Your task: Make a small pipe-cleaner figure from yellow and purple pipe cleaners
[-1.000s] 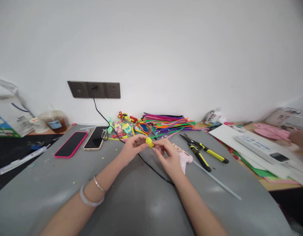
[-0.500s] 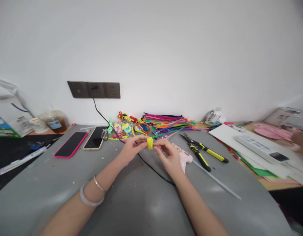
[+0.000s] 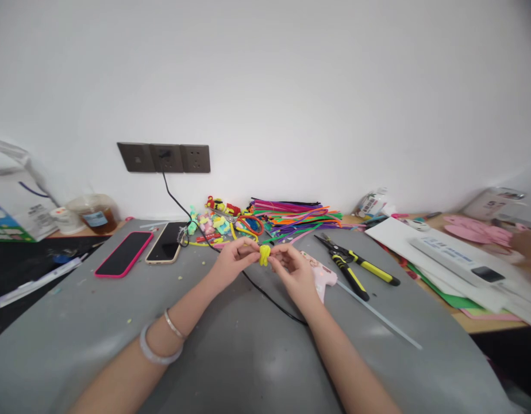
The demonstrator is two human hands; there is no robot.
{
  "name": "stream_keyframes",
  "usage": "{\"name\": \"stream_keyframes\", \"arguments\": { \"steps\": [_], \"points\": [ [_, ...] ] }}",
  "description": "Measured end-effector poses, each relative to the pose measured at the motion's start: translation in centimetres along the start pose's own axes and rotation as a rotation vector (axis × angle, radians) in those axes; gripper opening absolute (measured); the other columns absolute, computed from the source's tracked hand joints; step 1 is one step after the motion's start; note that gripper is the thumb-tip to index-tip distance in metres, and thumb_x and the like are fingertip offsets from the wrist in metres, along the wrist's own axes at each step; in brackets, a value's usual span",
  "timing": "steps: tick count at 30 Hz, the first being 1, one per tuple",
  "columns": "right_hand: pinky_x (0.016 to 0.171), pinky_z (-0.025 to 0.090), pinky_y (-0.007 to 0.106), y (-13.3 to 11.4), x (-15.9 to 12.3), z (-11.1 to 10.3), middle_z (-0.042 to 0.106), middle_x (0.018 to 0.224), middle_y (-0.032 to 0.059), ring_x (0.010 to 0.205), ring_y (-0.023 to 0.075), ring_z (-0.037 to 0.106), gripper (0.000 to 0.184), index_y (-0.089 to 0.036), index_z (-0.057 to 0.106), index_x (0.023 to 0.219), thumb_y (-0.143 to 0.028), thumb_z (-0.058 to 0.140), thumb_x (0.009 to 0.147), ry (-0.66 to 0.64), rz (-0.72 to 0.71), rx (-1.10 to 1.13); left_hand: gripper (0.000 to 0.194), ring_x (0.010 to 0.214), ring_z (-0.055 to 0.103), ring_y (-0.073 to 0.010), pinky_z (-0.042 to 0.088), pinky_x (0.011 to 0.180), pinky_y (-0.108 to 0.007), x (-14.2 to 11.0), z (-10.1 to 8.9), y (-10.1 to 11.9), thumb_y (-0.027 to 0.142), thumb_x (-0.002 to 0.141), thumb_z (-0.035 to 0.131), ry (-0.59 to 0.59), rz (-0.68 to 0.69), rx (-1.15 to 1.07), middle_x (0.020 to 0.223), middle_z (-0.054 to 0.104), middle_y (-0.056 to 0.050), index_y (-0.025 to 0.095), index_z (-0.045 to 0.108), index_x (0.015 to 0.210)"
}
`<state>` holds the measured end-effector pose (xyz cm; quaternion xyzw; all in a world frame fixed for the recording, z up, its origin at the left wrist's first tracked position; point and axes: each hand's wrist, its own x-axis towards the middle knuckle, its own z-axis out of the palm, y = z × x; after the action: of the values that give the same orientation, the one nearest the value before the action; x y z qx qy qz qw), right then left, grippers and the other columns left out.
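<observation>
A small bundle of yellow pipe cleaner (image 3: 264, 256), bent into short folded loops, is held in the air above the grey table (image 3: 231, 356). My left hand (image 3: 231, 261) pinches its left side between thumb and fingers. On its right side, my right hand (image 3: 293, 270) pinches it in the same way. Just beyond the right hand lies a pink glue gun (image 3: 323, 277), partly hidden by that hand, with a long translucent glue stick (image 3: 380, 315) running out of its back. A black cable (image 3: 269, 296) passes beneath both hands.
Pliers with yellow-black handles (image 3: 354, 264) lie right of the glue gun. Colourful pipe cleaners (image 3: 295, 215) and small bright pieces (image 3: 209, 224) sit by the wall. Two phones (image 3: 126, 253) rest at left. White sheets (image 3: 446, 270) are at right, near another person's blurred hand (image 3: 528, 250).
The yellow bundle has turned between my fingers, now showing its folded loops from another side, and sits slightly lower and to the right. Both hands stay nearly in place.
</observation>
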<state>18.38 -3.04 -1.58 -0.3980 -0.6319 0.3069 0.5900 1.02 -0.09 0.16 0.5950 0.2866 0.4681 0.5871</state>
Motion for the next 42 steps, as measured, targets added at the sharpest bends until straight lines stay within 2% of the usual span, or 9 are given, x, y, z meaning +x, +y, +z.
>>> {"name": "stream_keyframes", "arguments": {
  "steps": [3,9,20,28,35,42],
  "points": [
    [0.057,0.048,0.027,0.23,-0.04,0.05,0.064,0.076,0.0016,0.061,0.0142,0.058,0.015,-0.021,0.063,0.09,-0.034,0.068,0.084,0.0,0.018,0.018,0.033,0.065,0.064,-0.0137,0.047,0.069,-0.025,0.07,0.02,-0.05,0.043,0.072,0.079,-0.003,-0.003,0.013,0.069,0.07,0.0,0.017,0.06,0.081],
    [0.054,0.048,0.026,0.75,-0.09,0.09,0.063,0.076,0.0008,0.058,0.0129,0.058,0.016,-0.021,0.061,0.091,-0.034,0.067,0.085,-0.011,0.059,0.087,0.033,0.066,0.064,-0.0147,0.049,0.068,-0.026,0.07,-0.11,-0.07,0.045,0.072,0.078,0.0,0.003,0.092,0.071,0.069,-0.001,0.016,0.063,0.079],
    [0.061,0.049,0.024,0.79,-0.19,0.05,0.059,0.076,-0.0014,0.063,0.0122,0.058,0.01,-0.022,0.058,0.087,-0.024,0.066,0.083,-0.066,0.013,0.047,0.032,0.062,0.062,-0.0121,0.048,0.065,-0.024,0.16,-0.28,-0.3,0.041,0.068,0.081,0.011,-0.002,0.164,0.068,0.068,0.0,0.015,0.062,0.074],
    [0.06,0.05,0.025,0.42,-0.15,0.17,0.059,0.074,-0.0015,0.062,0.0129,0.059,0.01,-0.022,0.057,0.086,-0.025,0.066,0.082,-0.061,0.006,0.015,0.034,0.061,0.061,-0.0118,0.047,0.065,-0.024,0.21,-0.21,-0.37,0.041,0.067,0.082,-0.002,-0.011,0.14,0.066,0.066,0.002,0.016,0.06,0.072],
    [0.056,0.053,0.026,0.05,0.01,0.13,0.065,0.077,0.0013,0.057,0.013,0.06,0.015,-0.021,0.063,0.094,-0.036,0.059,0.09,-0.055,0.008,0.05,0.04,0.065,0.061,-0.0097,0.047,0.068,-0.022,0.18,-0.18,-0.45,0.037,0.065,0.085,0.048,-0.032,-0.017,0.071,0.064,0.004,0.017,0.052,0.077],
    [0.06,0.054,0.027,0.02,-0.04,-0.02,0.068,0.089,0.0049,0.064,0.0144,0.063,0.015,-0.023,0.07,0.096,-0.031,0.058,0.092,-0.049,-0.062,-0.009,0.041,0.074,0.064,-0.0114,0.05,0.074,-0.024,0.29,-0.22,-0.81,0.031,0.066,0.085,0.051,0.019,-0.036,0.079,0.065,0.004,0.019,0.051,0.085]
  ]
}}
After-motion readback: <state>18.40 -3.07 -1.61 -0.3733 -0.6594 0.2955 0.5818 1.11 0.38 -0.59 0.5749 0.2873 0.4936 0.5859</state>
